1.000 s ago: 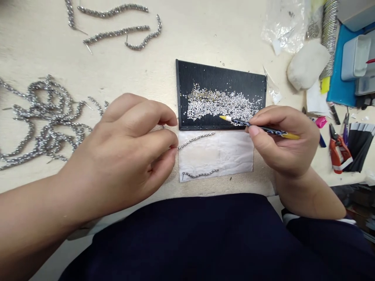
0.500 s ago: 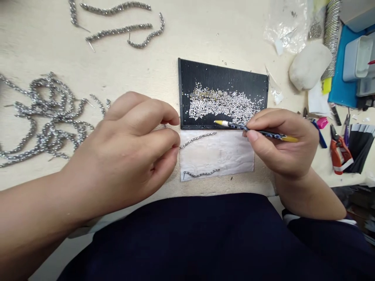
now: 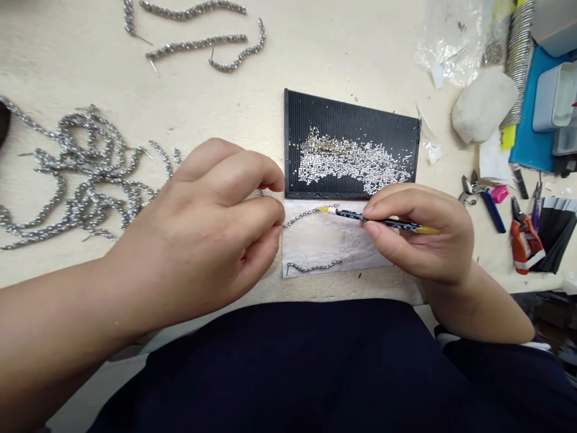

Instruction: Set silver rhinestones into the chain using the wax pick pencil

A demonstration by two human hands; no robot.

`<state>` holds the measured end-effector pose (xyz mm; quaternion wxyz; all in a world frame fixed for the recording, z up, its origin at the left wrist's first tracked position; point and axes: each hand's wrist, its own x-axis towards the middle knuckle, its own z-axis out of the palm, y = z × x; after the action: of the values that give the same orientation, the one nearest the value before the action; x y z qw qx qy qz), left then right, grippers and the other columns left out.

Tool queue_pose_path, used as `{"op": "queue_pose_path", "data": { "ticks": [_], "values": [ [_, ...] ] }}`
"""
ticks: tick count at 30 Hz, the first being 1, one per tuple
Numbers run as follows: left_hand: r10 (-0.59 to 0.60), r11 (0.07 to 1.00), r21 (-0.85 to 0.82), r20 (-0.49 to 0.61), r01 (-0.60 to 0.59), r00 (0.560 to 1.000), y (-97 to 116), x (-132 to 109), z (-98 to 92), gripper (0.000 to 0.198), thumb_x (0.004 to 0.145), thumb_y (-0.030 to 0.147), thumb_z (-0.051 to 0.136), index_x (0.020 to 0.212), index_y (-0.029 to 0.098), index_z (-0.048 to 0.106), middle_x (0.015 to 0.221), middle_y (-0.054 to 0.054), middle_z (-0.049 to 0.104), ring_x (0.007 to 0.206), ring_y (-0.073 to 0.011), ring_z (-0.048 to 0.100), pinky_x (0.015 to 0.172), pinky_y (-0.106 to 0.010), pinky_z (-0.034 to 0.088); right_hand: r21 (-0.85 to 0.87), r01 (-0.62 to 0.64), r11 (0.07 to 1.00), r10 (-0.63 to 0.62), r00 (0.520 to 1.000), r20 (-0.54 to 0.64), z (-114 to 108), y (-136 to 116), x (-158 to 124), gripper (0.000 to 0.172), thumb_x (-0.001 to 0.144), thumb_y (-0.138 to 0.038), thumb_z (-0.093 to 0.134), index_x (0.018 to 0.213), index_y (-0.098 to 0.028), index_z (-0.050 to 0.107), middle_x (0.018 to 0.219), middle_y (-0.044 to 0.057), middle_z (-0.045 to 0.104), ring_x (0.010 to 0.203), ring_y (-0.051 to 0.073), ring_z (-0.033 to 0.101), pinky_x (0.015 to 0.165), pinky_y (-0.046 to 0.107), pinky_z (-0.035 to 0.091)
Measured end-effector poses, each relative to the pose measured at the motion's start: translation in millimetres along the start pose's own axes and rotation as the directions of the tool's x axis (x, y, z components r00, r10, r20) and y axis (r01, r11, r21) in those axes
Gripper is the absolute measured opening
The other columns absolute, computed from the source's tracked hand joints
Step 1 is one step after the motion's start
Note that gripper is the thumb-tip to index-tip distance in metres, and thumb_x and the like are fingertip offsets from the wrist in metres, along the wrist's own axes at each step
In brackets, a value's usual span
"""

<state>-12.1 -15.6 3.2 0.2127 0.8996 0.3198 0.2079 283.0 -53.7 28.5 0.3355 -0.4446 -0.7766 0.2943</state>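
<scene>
My left hand (image 3: 216,216) pinches a thin wire strand threaded with silver beads (image 3: 311,213), which runs rightward from my fingertips across a white pad (image 3: 324,240). My right hand (image 3: 417,231) grips a black-patterned, wax-tipped pick-up pencil (image 3: 383,221), its pale tip close to the strand's far end. Behind them lies a black ridged tray (image 3: 351,108) holding a spread of tiny silver beads (image 3: 347,159). A second short beaded strand (image 3: 313,266) rests near the pad's front edge.
Several finished beaded strands lie tangled (image 3: 85,174) to the left, with several more (image 3: 198,45) at the far side of the cream table (image 3: 342,60). To the right are a plastic bag (image 3: 451,48), a white lump (image 3: 484,105), and red-handled snips (image 3: 520,243).
My right hand has moved down and left, bringing the pencil tip from the tray's front edge to the strand's end over the pad. The whole scene has shifted slightly rightward in view.
</scene>
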Motion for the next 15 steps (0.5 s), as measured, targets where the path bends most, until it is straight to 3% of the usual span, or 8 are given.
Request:
{"op": "queue_pose_path", "data": {
  "ticks": [5,11,15],
  "values": [
    [0.023,0.999,0.044,-0.016,-0.022,1.0,-1.2,-0.3,0.6,0.022,0.106,0.026,0.054,0.087,0.023,0.065,0.118,-0.005,0.066,0.113,-0.0256,0.063,0.102,-0.048,0.06,0.003,0.006,1.0,-0.006,1.0,0.008,-0.5,0.9,0.4,0.017,0.091,-0.01,0.076,0.092,-0.027,0.079,0.081,0.0,0.08,0.072,0.016,0.077,0.064,0.028,0.065],
    [-0.013,1.0,-0.029,-0.002,0.013,1.0,-1.0,-0.4,2.1,0.019,0.104,0.026,0.057,0.088,0.023,0.065,0.119,-0.002,0.065,0.116,-0.0254,0.062,0.105,-0.049,0.057,-0.017,-0.005,1.0,0.005,1.0,-0.002,-1.9,1.6,-0.2,0.018,0.092,-0.012,0.076,0.093,-0.03,0.081,0.082,-0.001,0.082,0.073,0.018,0.078,0.063,0.03,0.065],
    [0.035,0.998,0.054,-0.017,-0.034,0.999,-0.3,-0.3,4.3,0.021,0.106,0.024,0.053,0.088,0.022,0.063,0.118,-0.003,0.064,0.114,-0.0238,0.061,0.102,-0.046,0.059,-0.017,0.018,1.0,-0.019,0.999,-0.035,-0.3,3.8,-1.7,0.018,0.09,-0.012,0.079,0.097,-0.029,0.082,0.087,0.0,0.084,0.075,0.018,0.079,0.064,0.031,0.065]
  ]
}}
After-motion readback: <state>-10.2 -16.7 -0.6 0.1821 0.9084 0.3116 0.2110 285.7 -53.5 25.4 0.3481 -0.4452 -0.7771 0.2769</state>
